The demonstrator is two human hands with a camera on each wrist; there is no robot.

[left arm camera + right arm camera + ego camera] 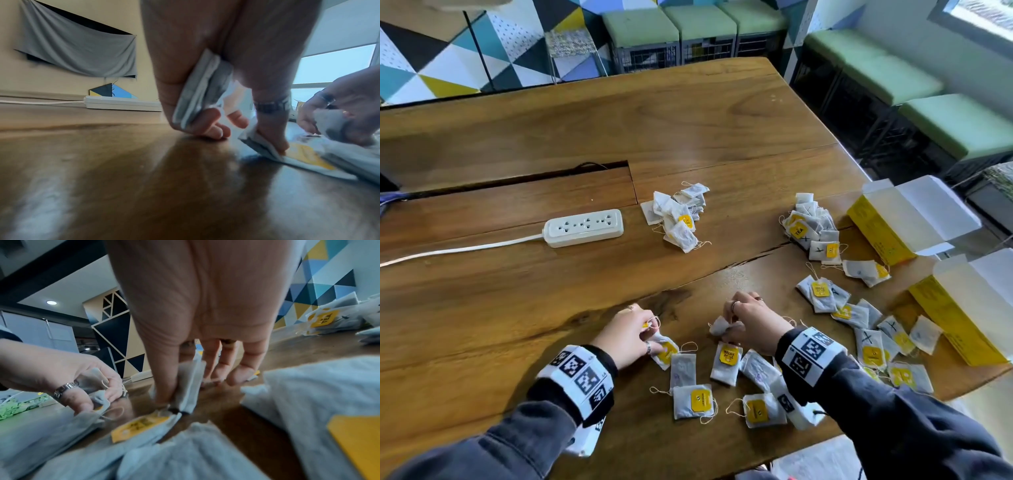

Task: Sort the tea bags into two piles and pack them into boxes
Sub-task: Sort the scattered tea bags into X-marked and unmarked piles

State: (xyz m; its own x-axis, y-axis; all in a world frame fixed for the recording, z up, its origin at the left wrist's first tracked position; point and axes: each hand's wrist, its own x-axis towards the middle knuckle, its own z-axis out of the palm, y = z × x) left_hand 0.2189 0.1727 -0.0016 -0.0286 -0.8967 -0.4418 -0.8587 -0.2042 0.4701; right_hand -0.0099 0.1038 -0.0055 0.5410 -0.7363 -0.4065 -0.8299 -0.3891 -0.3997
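Left hand (627, 334): pinches a few tea bags (202, 91), fingertips on the wooden table (551, 298).
Right hand (755, 325): pinches one tea bag (190, 386).
Sorted piles (679, 214): right of the power strip (585, 226).
Loose bags (859, 329): nearer, right of it.
Yellow boxes (887, 233): open, far right.

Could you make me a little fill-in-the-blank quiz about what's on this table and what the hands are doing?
1. Each hand, left hand and right hand, is holding ____.
2. The tags on the loose tea bags are coloured ____.
3. The two boxes on the right stand with their lids ____.
4. The white power strip lies to the ____ of the far pile.

Missing words: tea bags; yellow; open; left
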